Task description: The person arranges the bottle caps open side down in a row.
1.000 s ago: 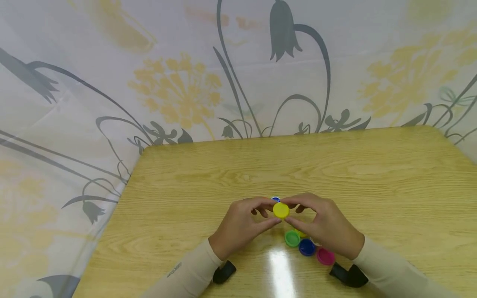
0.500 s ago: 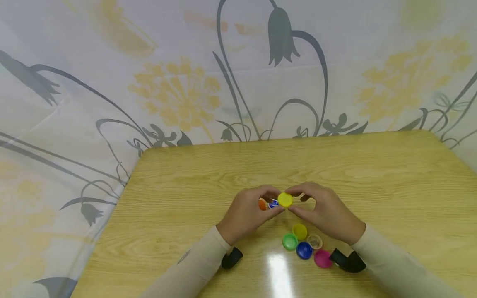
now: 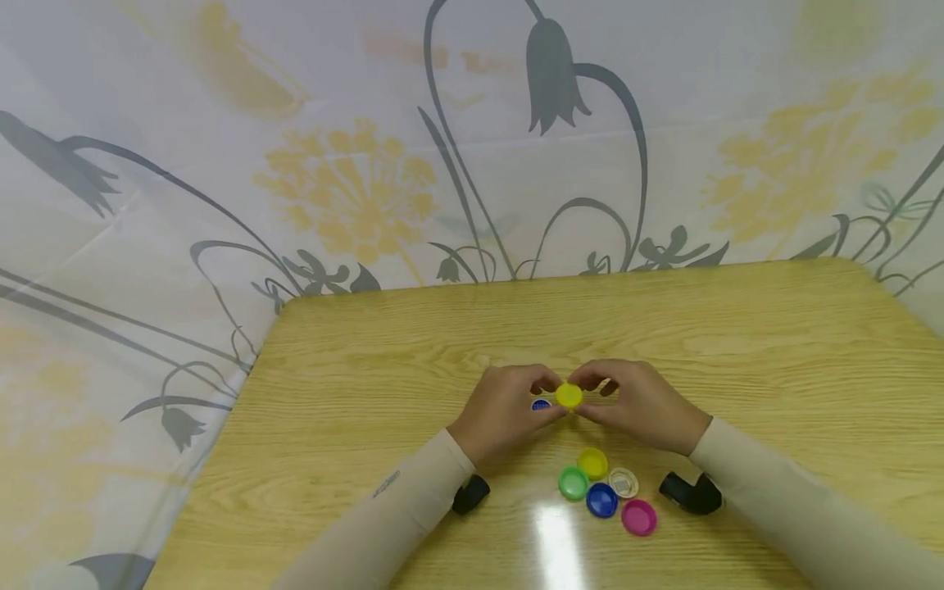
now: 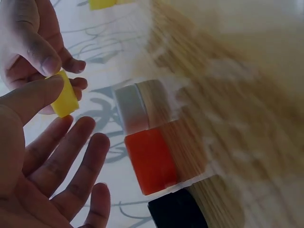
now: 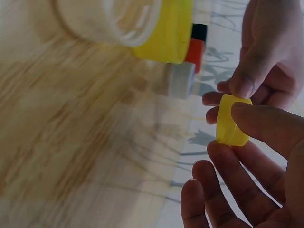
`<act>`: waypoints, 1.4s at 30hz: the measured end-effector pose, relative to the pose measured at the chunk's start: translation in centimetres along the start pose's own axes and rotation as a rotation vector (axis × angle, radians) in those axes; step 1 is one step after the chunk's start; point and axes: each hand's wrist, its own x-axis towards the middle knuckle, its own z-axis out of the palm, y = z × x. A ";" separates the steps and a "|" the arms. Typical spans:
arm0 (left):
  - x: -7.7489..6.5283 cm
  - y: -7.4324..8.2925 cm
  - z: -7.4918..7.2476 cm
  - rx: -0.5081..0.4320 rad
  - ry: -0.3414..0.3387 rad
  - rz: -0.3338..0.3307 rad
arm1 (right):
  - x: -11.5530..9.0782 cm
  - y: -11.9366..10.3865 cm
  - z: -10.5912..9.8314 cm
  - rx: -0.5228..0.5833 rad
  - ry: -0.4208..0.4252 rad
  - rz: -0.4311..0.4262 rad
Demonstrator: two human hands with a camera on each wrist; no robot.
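Both hands pinch one small yellow bottle cap (image 3: pixel 569 396) between thumbs and fingertips. My left hand (image 3: pixel 509 410) has its left side, my right hand (image 3: pixel 640 407) its right side. The right wrist view shows the yellow cap (image 5: pixel 231 122) with its rim edge-on, a thumb of each hand on it and the remaining fingers of the right hand spread loosely. Beside the left thumb lies a white cap with a blue top (image 3: pixel 542 405), partly covered by that hand. An orange-red cap (image 4: pixel 151 161) is in the left wrist view but hidden behind the hand in the head view.
Nearer me sits a cluster of caps: yellow (image 3: pixel 593 464), green (image 3: pixel 574 483), blue (image 3: pixel 601 500), cream (image 3: pixel 623 483) and pink (image 3: pixel 638 518). A black cap (image 4: pixel 178 210) stands beside the orange-red one. The wooden table (image 3: pixel 383 344) ends at a flower-patterned curtain (image 3: pixel 354 164).
Both hands have shifted slightly away from me and to the right with the yellow cap. The cap cluster now shows fully, while the orange-red cap has become covered by the left hand.
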 end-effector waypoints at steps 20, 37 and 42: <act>1.4 -0.6 1.1 0.084 -0.168 -0.074 | 0.9 2.0 0.9 0.001 -0.144 0.089; 1.5 -0.2 1.3 0.215 -0.171 -0.034 | 1.2 2.3 1.1 -0.006 -0.181 0.122; 1.4 -0.1 1.2 0.227 -0.171 -0.032 | 1.2 2.2 1.3 -0.009 -0.182 0.124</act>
